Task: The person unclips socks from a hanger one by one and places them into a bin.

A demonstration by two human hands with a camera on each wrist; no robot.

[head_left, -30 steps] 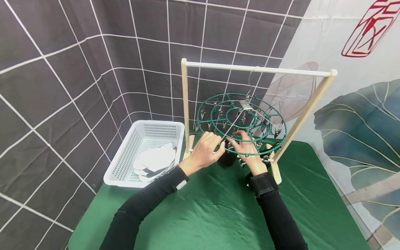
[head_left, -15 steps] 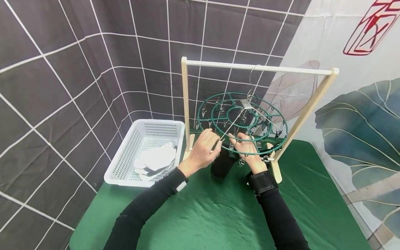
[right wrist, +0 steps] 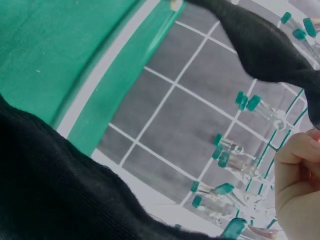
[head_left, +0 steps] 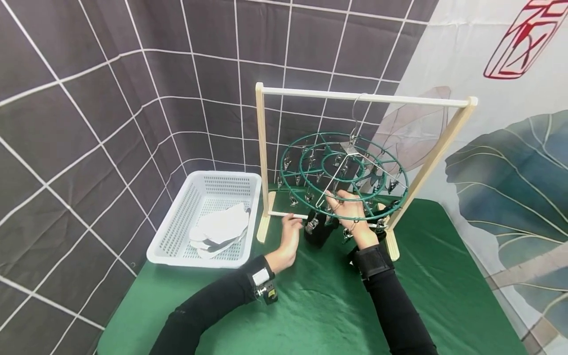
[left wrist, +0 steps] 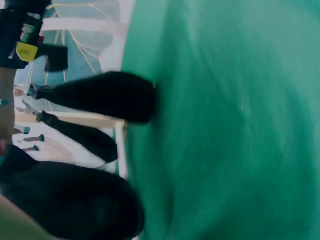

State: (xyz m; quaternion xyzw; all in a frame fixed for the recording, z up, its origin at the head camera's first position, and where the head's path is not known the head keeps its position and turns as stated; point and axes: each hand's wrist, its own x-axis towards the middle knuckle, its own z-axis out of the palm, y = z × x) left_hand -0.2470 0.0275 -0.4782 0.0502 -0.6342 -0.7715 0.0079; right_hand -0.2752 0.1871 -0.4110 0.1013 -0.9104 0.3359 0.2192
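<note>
A round green hanger (head_left: 349, 148) with several metal clips hangs from the rack's top rail. My right hand (head_left: 352, 212) reaches up under its front edge. The right wrist view shows its curled fingers (right wrist: 295, 160) pinching the gathered top of a black sock (right wrist: 270, 50). This sock (head_left: 317, 235) hangs down beside the right hand in the head view. Lower and to the left, my left hand (head_left: 288, 241) is held near the rack's bottom rail with relaxed fingers and nothing in them. More black socks (left wrist: 107, 95) hang from clips in the left wrist view.
A wooden rack (head_left: 264, 148) with a white top rail (head_left: 310, 92) stands on the green-covered table (head_left: 310, 305). Left of it is a white perforated basket (head_left: 170, 217) holding a pile of white cloth pieces (head_left: 226, 222). A grey gridded backdrop (head_left: 208, 84) rises behind.
My left hand has let go at the hanger's front edge and dropped down and slightly left. The right hand has stayed nearly in place; the black sock now hangs below the front clips.
</note>
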